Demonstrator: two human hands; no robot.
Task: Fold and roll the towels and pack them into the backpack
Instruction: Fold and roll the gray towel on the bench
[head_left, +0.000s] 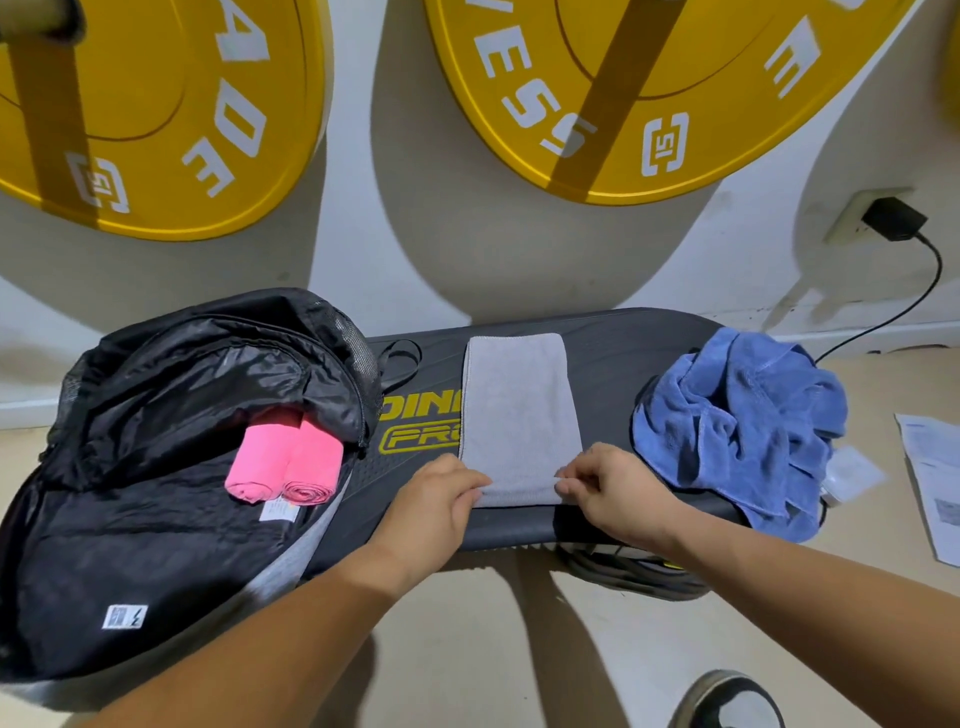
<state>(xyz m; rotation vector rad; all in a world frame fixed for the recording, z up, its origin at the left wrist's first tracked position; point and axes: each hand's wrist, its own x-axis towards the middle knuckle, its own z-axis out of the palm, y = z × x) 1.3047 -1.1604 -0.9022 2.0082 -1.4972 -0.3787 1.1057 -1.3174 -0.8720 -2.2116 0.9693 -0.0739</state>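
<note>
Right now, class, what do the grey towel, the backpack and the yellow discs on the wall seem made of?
Grey towel: probably microfibre, matt with fine nap. Backpack: thin synthetic, likely nylon, with a slight sheen and a mesh panel. Yellow discs: perhaps rubber or coated plastic, smooth; unclear.

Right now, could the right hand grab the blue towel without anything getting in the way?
Probably yes. The blue towel lies crumpled just beside the right hand, with nothing between them. That hand is pinching the grey towel, though, so it would have to let go first.
</note>
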